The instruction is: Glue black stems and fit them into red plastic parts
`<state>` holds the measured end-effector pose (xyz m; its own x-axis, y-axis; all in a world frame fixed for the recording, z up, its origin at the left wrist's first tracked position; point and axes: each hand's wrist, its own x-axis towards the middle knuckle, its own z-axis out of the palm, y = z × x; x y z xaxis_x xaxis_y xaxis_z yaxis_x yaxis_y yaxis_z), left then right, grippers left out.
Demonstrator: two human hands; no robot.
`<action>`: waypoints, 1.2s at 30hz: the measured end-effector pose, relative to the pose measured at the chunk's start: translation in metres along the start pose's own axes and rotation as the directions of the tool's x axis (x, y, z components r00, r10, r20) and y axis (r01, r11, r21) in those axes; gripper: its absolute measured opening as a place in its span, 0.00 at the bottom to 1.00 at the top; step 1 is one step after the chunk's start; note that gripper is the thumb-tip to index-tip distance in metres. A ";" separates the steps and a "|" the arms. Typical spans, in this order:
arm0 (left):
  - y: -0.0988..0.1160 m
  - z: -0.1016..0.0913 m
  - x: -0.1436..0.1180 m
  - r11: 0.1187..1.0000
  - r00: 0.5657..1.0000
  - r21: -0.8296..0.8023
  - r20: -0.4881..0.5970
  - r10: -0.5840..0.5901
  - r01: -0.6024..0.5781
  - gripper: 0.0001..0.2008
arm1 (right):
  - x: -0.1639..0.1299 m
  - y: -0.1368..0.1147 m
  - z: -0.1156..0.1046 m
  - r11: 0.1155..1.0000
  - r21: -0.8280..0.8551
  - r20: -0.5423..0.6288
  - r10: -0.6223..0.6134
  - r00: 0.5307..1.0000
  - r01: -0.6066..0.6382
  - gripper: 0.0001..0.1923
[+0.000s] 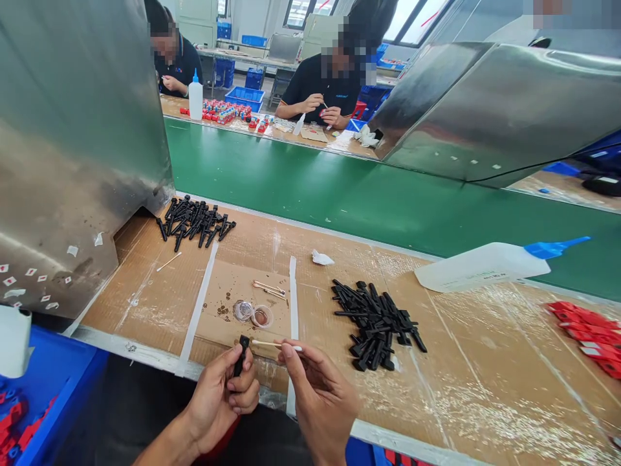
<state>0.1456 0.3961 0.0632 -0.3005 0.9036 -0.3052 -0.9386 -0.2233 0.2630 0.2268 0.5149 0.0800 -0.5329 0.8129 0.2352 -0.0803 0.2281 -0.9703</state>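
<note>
Upright between the thumb and fingers of my left hand [220, 391] is a small black plastic part [241, 355] with a blocky head. My right hand [321, 395] pinches a cotton swab [269, 343], whose far tip is at the head of the black part; whether they touch I cannot tell. Beyond my hands, a small round pot [262, 316] with brownish contents stands beside a clear lid [242, 310] on a stained cardboard sheet [213, 327]. Several used swabs [270, 288] lie behind it. One pile of black parts [376, 323] is right of my hands, another pile [196, 220] at the back left.
A white bottle with blue nozzle [485, 266] lies at the right, near red parts [589, 333]. A green belt [310, 178] runs behind the bench. Metal panels [72, 142] flank the left. Blue bins [72, 382] sit below the edge. Co-workers [315, 84] sit opposite.
</note>
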 end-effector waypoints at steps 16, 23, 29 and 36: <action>0.000 0.002 -0.002 1.000 1.000 0.023 -0.006 0.004 -0.004 0.14 | -0.009 0.012 0.002 0.995 -0.101 0.097 0.017 0.995 -0.007 0.04; -0.001 0.001 -0.001 1.000 1.000 0.020 0.007 0.011 -0.011 0.14 | -0.010 0.015 0.002 0.992 -0.120 0.094 -0.022 0.995 0.033 0.05; -0.002 0.002 -0.001 0.999 1.000 0.038 -0.008 0.017 -0.016 0.15 | -0.012 0.017 0.002 0.979 -0.158 0.100 -0.114 0.989 0.128 0.06; -0.003 0.003 -0.001 0.998 1.000 0.059 -0.018 0.026 -0.025 0.15 | -0.015 0.012 0.002 0.934 -0.221 0.141 -0.254 0.957 0.281 0.12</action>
<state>0.1491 0.3971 0.0659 -0.3276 0.8908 -0.3147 -0.9191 -0.2234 0.3244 0.2325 0.5047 0.0646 -0.6080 0.6445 0.4637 -0.0379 0.5598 -0.8278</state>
